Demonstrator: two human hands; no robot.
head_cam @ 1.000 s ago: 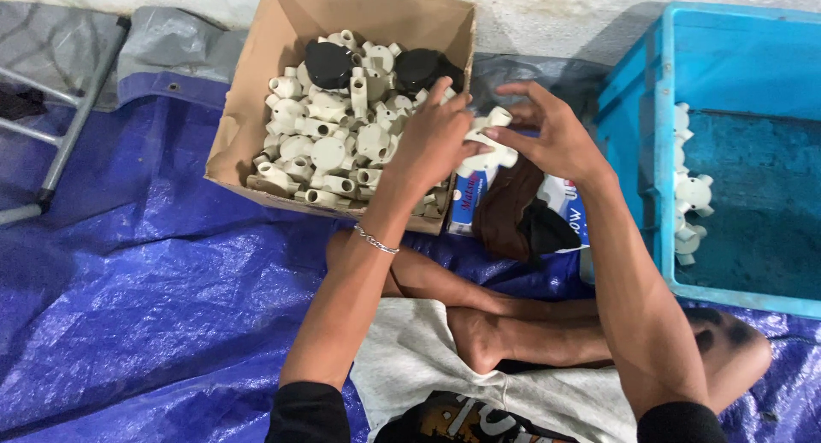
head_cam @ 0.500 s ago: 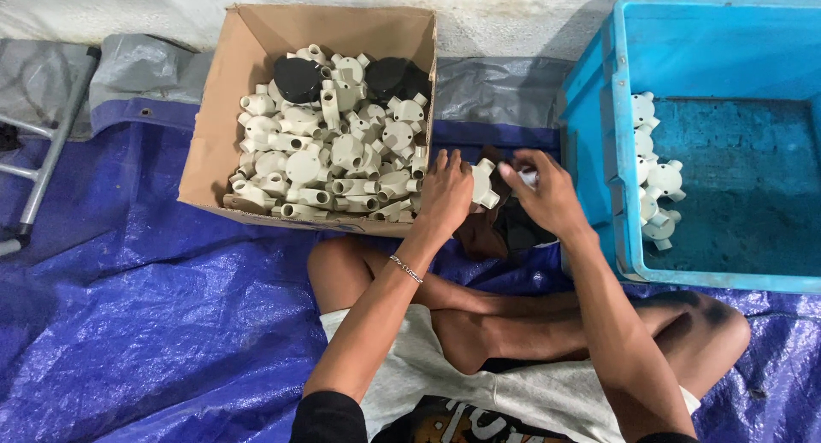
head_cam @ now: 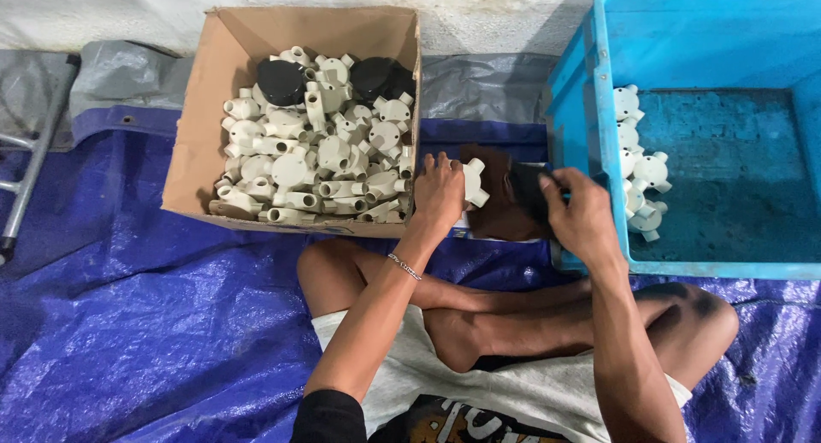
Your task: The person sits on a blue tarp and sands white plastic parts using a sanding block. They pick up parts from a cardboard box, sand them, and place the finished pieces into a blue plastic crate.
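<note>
Your left hand point(head_cam: 438, 195) has fingers curled around one cream junction box point(head_cam: 473, 183), a round plastic body with short tube outlets sticking out. It sits in the gap between the cardboard box point(head_cam: 198, 135) and the blue crate point(head_cam: 590, 109), just above the brown pouch point(head_cam: 496, 212).

Your right hand point(head_cam: 581, 214) is closed on a black round lid point(head_cam: 528, 189), smooth and matte, partly hidden by your fingers. It's just beside the crate's near-left corner.

Counts:
- Cardboard box: one, open-topped, brown corrugated, flaps up. Heaped with cream fittings point(head_cam: 316, 161), same moulded plastic; several dozen, too piled to count exactly. Two black round lids point(head_cam: 282, 82) lie on top at the far end.
- Blue crate: one, rigid plastic, textured floor. About six or seven cream fittings point(head_cam: 640, 174) bunched against its left wall; the rest of the floor is bare.
- One thin metal bracelet point(head_cam: 404, 267) on your left wrist.

You sit cross-legged on a blue tarp point(head_cam: 128, 323), crinkled and glossy. A grey sheet point(head_cam: 111, 71) lies folded behind it, against a rough pale wall point(head_cam: 479, 15). A metal tube frame point(head_cam: 34, 152) shows at the far left edge.
</note>
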